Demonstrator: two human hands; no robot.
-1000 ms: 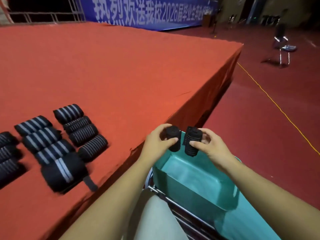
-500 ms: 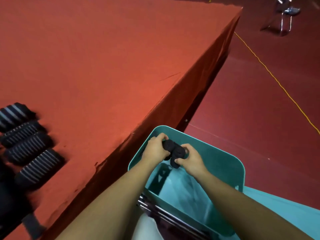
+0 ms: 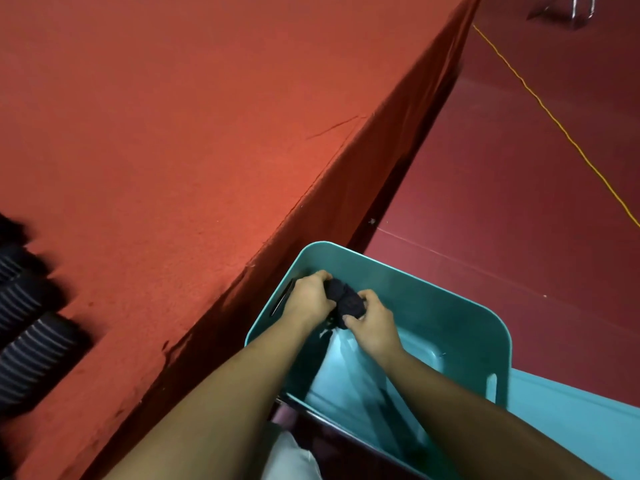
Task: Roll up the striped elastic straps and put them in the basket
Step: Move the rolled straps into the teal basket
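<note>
Both my hands are down inside the teal plastic basket [image 3: 433,306], close together near its far left corner and clamped on the dark rolled-up elastic straps [image 3: 346,299] between them. My left hand [image 3: 310,296] curls its fingers over the upper left part of the bundle, beside the slot handle in the basket wall. My right hand [image 3: 372,323] pinches the lower right part, thumb on the near side. The straps read as one dark lump, pressed together; I cannot make out their stripes or whether they touch the basket floor. The basket stands just beside the draped edge of the red carpeted platform [image 3: 173,133], resting on a metal bar frame [image 3: 329,419], and a pale glare lies across its bottom. On the platform at the far left edge lie more black rolls with grey stripes [image 3: 31,344], side by side in a slanting row, blurred and partly cut off by the frame. To the right is the dark red floor [image 3: 519,202], with a thin yellow cord [image 3: 554,116] running diagonally across it. A second teal surface [image 3: 571,427] shows behind the basket at lower right, and something white [image 3: 291,459] sits at the bottom between my forearms.
</note>
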